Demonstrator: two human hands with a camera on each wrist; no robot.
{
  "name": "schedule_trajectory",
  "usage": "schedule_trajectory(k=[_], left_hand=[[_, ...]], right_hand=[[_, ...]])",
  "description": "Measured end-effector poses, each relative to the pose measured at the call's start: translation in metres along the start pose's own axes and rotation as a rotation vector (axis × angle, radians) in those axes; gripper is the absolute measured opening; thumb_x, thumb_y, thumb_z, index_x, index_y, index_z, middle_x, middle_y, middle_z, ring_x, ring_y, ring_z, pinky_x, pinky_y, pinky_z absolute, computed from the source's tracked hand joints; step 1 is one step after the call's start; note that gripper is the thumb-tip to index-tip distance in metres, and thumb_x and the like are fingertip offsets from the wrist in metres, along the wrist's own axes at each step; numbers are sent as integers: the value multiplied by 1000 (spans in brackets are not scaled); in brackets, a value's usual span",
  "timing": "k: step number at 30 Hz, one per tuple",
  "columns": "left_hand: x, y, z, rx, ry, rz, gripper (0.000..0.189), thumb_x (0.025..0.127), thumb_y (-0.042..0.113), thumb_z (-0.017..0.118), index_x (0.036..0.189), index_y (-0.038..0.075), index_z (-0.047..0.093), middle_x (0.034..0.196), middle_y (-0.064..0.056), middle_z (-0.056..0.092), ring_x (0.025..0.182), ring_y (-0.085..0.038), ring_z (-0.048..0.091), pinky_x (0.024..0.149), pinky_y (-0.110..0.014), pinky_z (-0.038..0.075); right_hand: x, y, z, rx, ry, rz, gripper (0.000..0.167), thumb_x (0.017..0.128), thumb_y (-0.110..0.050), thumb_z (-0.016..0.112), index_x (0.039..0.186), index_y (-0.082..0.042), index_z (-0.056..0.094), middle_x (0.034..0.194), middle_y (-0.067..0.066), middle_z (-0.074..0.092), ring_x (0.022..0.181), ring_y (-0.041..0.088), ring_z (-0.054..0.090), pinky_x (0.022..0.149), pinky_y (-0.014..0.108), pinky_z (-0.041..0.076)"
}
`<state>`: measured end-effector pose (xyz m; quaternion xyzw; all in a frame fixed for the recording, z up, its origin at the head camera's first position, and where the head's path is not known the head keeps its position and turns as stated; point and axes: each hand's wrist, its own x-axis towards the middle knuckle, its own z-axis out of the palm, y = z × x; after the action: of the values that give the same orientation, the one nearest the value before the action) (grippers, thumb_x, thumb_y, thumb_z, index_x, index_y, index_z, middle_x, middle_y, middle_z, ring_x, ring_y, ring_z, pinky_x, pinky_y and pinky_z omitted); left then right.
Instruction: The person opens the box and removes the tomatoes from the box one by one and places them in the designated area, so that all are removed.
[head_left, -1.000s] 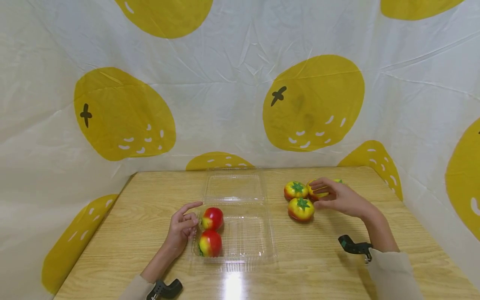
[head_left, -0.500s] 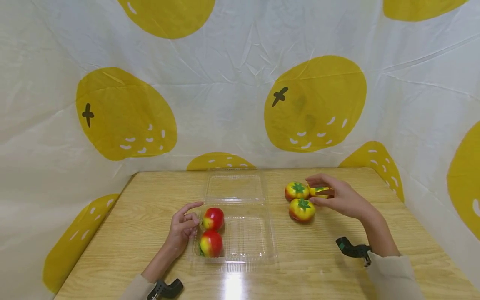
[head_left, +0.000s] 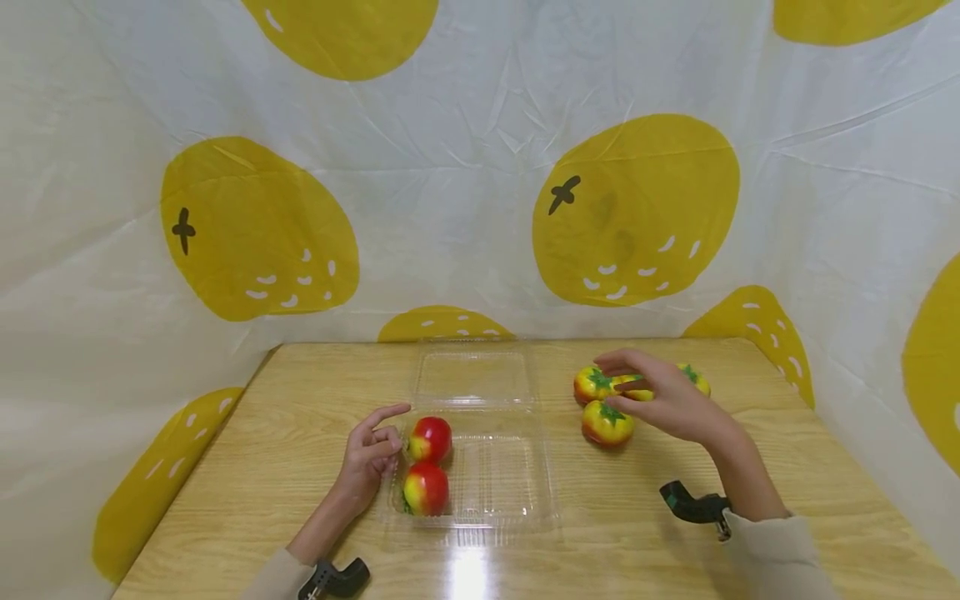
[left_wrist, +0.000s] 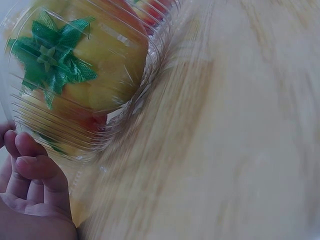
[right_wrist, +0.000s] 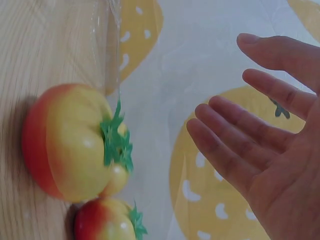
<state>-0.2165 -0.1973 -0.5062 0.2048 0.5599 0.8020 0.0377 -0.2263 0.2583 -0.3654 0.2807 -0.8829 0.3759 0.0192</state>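
Observation:
Two red-and-yellow toy tomatoes, a rear one [head_left: 431,438] and a front one [head_left: 427,489], lie along the left side of a clear plastic clamshell container [head_left: 498,479]. My left hand [head_left: 365,461] pinches its left rim, index finger extended. In the left wrist view, a tomato's green leaves show through the ribbed wall [left_wrist: 60,135]. Above several more toy tomatoes on the right, my right hand [head_left: 667,400] hovers with spread fingers. The nearest is a yellow-red tomato [head_left: 607,423]; in the right wrist view this tomato [right_wrist: 70,145] is apart from the palm. The hand partly hides those behind.
The container's lid [head_left: 474,377] lies folded back toward the rear of the wooden table [head_left: 330,383]. A white cloth [head_left: 450,233] printed with yellow fruit hangs behind the table and along its sides. Another tomato [head_left: 697,382] sits at the far right of the group.
My right hand has moved left over the tomatoes, uncovering the far-right one and partly covering the left ones. The left hand stays at the container's rim. The view shifts slightly.

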Motion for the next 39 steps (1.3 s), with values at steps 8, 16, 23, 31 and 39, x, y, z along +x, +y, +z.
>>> schedule_trajectory(k=[8, 16, 23, 31, 39], left_hand=[[0, -1, -1, 8, -2, 2, 50, 95, -11, 44, 144, -7, 48, 72, 7, 61, 54, -2, 52, 43, -16, 39], [-1, -1, 0, 6, -4, -6, 50, 95, -9, 44, 145, -9, 46, 72, 7, 60, 55, -3, 52, 44, -14, 41], [-1, -1, 0, 3, 11, -10, 50, 95, -9, 45, 145, -8, 47, 71, 7, 61, 54, -3, 52, 43, -15, 39], [0, -1, 1, 19, 13, -1, 51, 93, -10, 46, 144, -12, 44, 71, 8, 60, 54, -3, 50, 42, -17, 36], [0, -1, 1, 18, 18, 6, 52, 92, -12, 45, 144, -13, 44, 71, 8, 60, 54, -2, 51, 42, -18, 33]], right_hand=[[14, -7, 13, -12, -29, -53, 45, 95, -15, 74, 136, -5, 59, 132, 14, 67, 117, 38, 67, 94, 51, 59], [32, -22, 27, -8, -42, -123, 49, 91, -15, 78, 136, -4, 61, 131, 13, 67, 114, 33, 69, 94, 48, 59], [52, -36, 44, -27, -91, -185, 48, 94, -18, 76, 137, -6, 60, 132, 12, 67, 117, 31, 68, 95, 47, 60], [79, -57, 66, -18, -200, -221, 49, 95, -17, 73, 140, -6, 58, 137, 12, 64, 122, 30, 65, 96, 43, 60], [105, -71, 93, 1, -340, -195, 49, 97, -21, 70, 141, -6, 56, 138, 12, 63, 123, 28, 65, 100, 44, 58]])
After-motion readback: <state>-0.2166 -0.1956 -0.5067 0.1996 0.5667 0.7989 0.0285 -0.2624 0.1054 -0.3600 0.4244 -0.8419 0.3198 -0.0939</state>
